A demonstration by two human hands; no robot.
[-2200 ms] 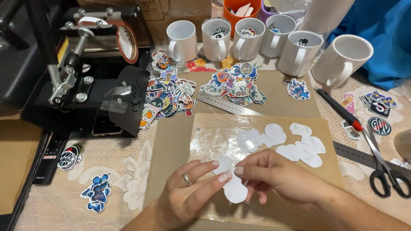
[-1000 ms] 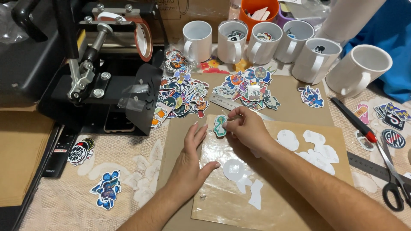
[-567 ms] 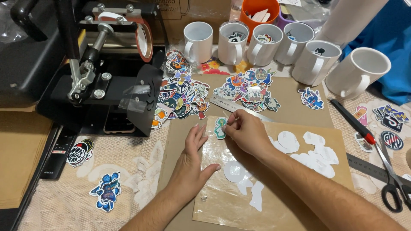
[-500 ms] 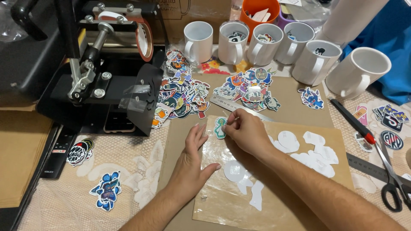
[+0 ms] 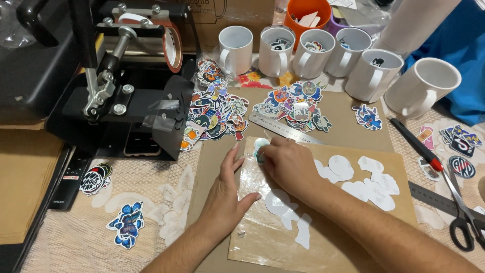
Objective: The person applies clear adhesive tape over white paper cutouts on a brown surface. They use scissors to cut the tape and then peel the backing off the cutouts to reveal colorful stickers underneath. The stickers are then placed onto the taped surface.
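Note:
My left hand (image 5: 226, 194) lies flat, fingers spread, on the left edge of a clear plastic sheet (image 5: 262, 227) spread over brown card (image 5: 212, 167). My right hand (image 5: 287, 163) presses a small teal sticker (image 5: 259, 147) down near the sheet's top left corner, with its fingers curled over the sticker. White cut-out backing pieces (image 5: 371, 184) lie on the card to the right, and a few more white pieces (image 5: 283, 205) sit on the sheet beside my right forearm.
A black mug heat press (image 5: 126, 86) stands at the left. Several white mugs (image 5: 310, 50) line the back. Piles of colourful stickers (image 5: 214, 114) and a metal ruler (image 5: 280, 129) lie behind the sheet. A red craft knife (image 5: 417, 146) and scissors (image 5: 465, 212) rest at right.
My hands left the white backing piece near the front and moved up to the sheet's top corner. The left hand now lies flat; the right presses the teal sticker there.

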